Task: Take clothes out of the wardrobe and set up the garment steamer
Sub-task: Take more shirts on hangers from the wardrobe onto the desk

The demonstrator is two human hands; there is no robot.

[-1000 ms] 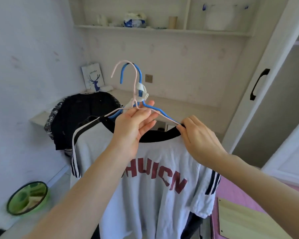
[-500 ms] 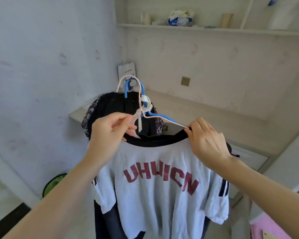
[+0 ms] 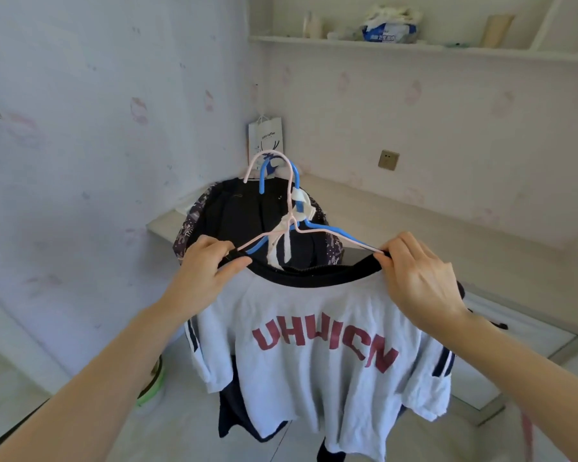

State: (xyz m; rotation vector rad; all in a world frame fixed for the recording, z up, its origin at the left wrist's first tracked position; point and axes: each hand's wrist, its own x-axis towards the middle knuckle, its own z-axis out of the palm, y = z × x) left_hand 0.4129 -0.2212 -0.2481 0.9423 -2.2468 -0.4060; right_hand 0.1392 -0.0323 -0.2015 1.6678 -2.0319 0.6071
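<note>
- Our left hand (image 3: 211, 261) pinches the left side of the black collar, thumb and fingers curled round the fabric where the pink hanger's arm enters it; our right hand (image 3: 417, 278) grips the right side of the same collar at the other hanger arm. Both hold the clothes up in front of us.
- The white T-shirt (image 3: 317, 355) is the largest thing we carry: it hangs between our hands, with red letters across the chest, a black collar (image 3: 314, 276) and dark stripes on both short sleeves.
- Behind it hang darker clothes (image 3: 247, 215), a black piece with patterned edges above, and dark fabric showing below the T-shirt's hem.
- A long pale desk ledge (image 3: 414, 211) runs along the wall behind the clothes, and a wall shelf (image 3: 414, 48) above it carries a blue-and-white packet and some small items we cannot make out.
- The pink hanger (image 3: 282, 175) and the blue hanger (image 3: 327, 231) rise together above the collar, hooks side by side, with a white clip (image 3: 302, 205) at their necks.
- A white paper bag (image 3: 266, 136) stands in the corner on the ledge.
- A green basin (image 3: 154, 388) sits on the floor, partly hidden by our left arm.
- A wall socket (image 3: 388, 160) sits on the wall above the ledge.
</note>
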